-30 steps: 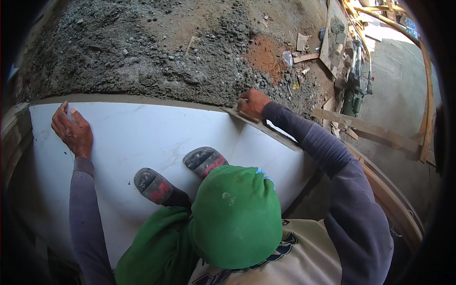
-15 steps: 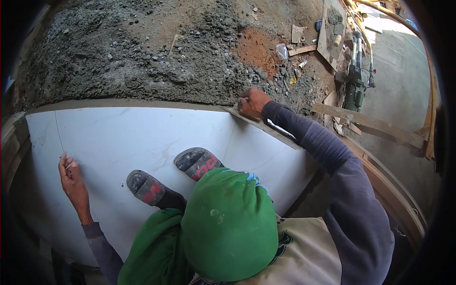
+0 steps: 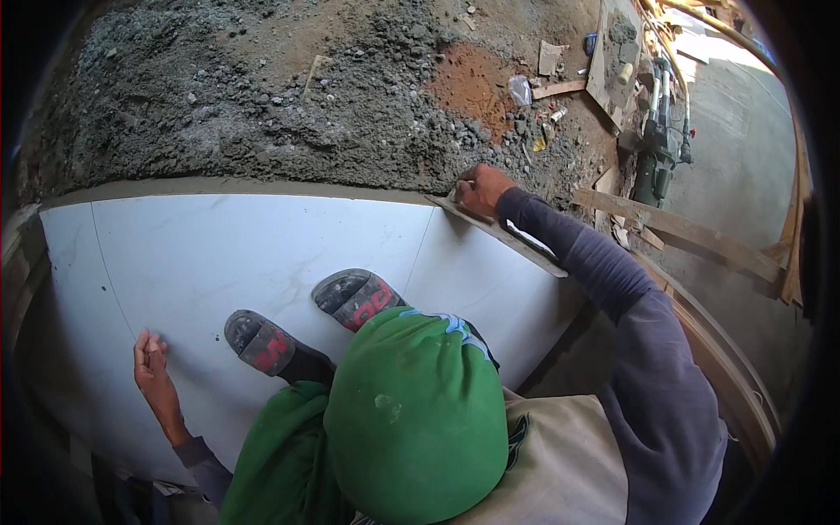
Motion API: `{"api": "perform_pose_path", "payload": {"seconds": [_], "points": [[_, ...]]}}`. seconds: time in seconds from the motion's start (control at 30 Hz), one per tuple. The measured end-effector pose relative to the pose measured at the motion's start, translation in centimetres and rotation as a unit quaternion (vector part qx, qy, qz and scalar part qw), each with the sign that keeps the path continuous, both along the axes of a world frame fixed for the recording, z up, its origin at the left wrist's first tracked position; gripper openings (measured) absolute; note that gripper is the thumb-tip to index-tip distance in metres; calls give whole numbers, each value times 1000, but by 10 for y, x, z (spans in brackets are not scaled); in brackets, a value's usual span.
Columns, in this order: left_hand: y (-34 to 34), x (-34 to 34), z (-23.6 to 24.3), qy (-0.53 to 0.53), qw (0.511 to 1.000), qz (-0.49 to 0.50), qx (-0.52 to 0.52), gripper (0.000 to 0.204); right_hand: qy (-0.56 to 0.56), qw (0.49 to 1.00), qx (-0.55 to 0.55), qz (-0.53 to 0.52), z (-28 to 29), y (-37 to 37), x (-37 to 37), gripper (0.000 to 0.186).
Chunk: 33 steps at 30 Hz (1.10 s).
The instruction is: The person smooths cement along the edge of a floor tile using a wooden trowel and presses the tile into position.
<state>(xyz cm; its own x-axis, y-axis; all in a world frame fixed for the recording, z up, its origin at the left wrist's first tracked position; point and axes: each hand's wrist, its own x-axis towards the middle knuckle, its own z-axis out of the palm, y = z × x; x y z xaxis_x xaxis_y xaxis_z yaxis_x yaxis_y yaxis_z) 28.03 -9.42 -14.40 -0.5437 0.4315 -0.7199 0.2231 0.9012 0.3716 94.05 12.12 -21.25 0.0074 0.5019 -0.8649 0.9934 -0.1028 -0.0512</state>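
Note:
White marbled tiles (image 3: 254, 241) lie side by side, with thin joints between them. My right hand (image 3: 486, 189) is closed around the grip of a flat plastering trowel (image 3: 495, 228), out at the tiles' far edge. The trowel's long thin blade slants across the right tile's far corner. At its far left end, the blade meets a smooth grey mortar strip (image 3: 236, 185) running along the tiles. Over the left joint hovers my left hand (image 3: 153, 367), its fingers curled together. Whatever may be between those fingertips is too small to make out.
My feet, in black slide sandals (image 3: 262, 341), rest on the tiles. Beyond the strip spreads rough grey mortar (image 3: 289, 131) with a reddish soil patch (image 3: 472, 92). To the right are a wooden plank (image 3: 682, 229), a dark green pump (image 3: 653, 175) with pipes, and scraps.
My left hand has come nearer to me and slightly right along the joint. The trowel and my right hand have slid a little to the right along the tile edge.

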Motion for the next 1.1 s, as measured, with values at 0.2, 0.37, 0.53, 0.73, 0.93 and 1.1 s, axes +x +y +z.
{"api": "perform_pose_path", "payload": {"seconds": [0.2, 0.37, 0.53, 0.73, 0.93, 1.1], "points": [[35, 19, 16, -12, 999, -38, 31, 51, -45, 999, 26, -3, -9, 5, 23, 37], [2, -6, 11, -3, 990, -129, -50, 51, 3, 994, 90, -68, 34, 44, 60, 40], [-9, -8, -2, -19, 992, -119, -27, 49, -15, 1000, -5, -18, 54, -2, 94, 43], [-7, -8, 1, -27, 988, -142, -47, 47, -56, 998, 14, -30, 38, -22, 101, 36], [-3, -7, 0, -21, 987, -159, -32, 46, -57, 998, 2, 27, -2, -24, 107, 32], [-5, 4, -1, -39, 984, -171, -38, 44, -19, 994, -1, 104, -31, -4, 168, 32]]}}
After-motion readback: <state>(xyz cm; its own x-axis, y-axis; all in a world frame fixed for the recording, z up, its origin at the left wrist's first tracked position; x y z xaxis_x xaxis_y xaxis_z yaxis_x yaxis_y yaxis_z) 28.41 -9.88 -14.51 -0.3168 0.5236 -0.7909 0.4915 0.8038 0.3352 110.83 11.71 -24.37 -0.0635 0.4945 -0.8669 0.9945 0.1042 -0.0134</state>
